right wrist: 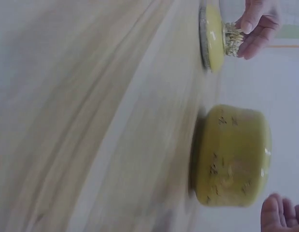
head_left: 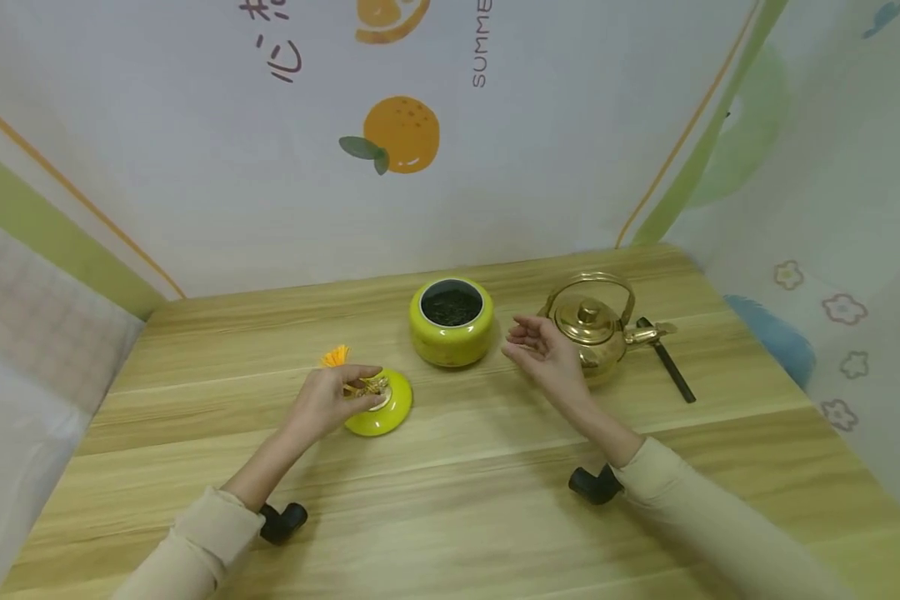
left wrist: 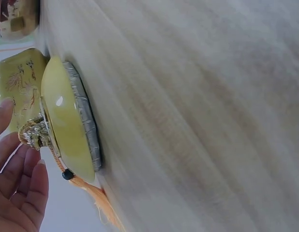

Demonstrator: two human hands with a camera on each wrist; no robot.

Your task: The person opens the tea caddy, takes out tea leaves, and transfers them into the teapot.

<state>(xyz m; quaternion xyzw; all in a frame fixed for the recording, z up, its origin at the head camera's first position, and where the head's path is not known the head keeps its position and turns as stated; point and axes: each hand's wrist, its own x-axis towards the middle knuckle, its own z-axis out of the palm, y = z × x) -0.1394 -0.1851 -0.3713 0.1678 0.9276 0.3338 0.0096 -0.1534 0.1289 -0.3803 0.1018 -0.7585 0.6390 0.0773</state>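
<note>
A yellow lid (head_left: 399, 404) with an ornate gold knob (left wrist: 35, 133) and an orange tassel (head_left: 335, 357) lies on the wooden table, its silvery underside down. My left hand (head_left: 328, 402) is at the knob, thumb and fingers spread around it, with a fingertip right at its edge in the left wrist view. To the lid's right stands the uncovered yellow jar (head_left: 450, 346), dark loose contents (head_left: 452, 307) inside. Between that jar and a brass teapot (head_left: 588, 325) my right hand (head_left: 551, 362) hovers, fingers loosely bent and holding nothing. It partly hides the teapot.
A dark stick (head_left: 671, 367) lies right of the teapot, under its spout. Black curved pieces (head_left: 283, 523) show beside both cuffs. Printed white cloth (head_left: 270, 208) rises behind the table (head_left: 420, 517) and at both sides.
</note>
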